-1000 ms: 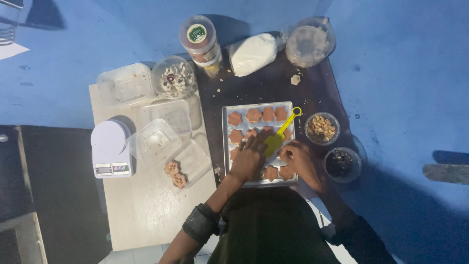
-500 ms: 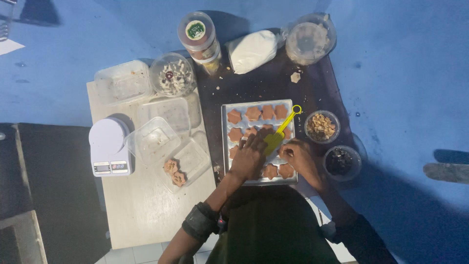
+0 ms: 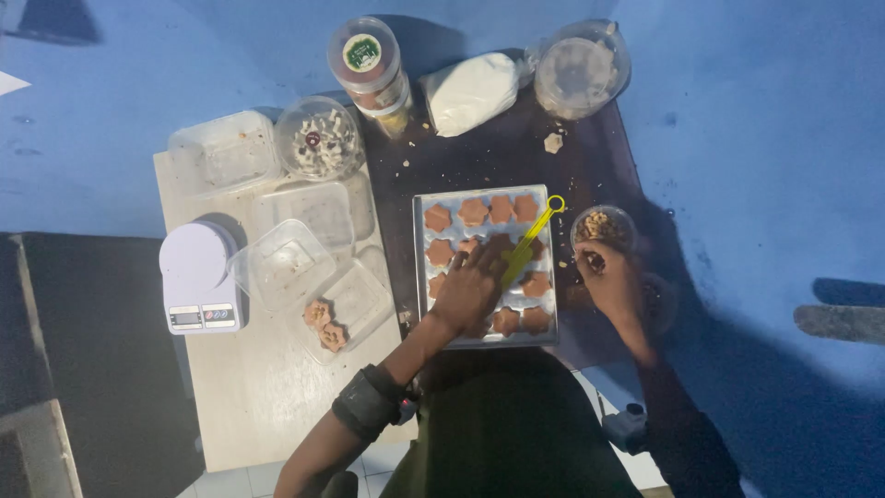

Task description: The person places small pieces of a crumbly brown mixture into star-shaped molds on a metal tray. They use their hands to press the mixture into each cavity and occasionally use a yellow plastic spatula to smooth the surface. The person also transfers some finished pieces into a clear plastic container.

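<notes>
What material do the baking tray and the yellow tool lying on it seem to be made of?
The baking tray looks like thin metal: grey, dull sheen, raised rim. The yellow tool is probably plastic: bright uniform colour, slightly translucent, ring at its end. The left hand rests on the tray beside it.

A: What sort of place was it?
B: Home kitchen setup, improvised. Blue painted walls, tiled floor, a low table (image 3: 230,406).
A: Evidence?
B: Baking tray (image 3: 419,277) of flower-shaped biscuits (image 3: 474,211), a kitchen scale (image 3: 195,277), plastic tubs (image 3: 221,152), a flour bag (image 3: 472,90), jars (image 3: 369,60). Nothing commercial about it.
</notes>
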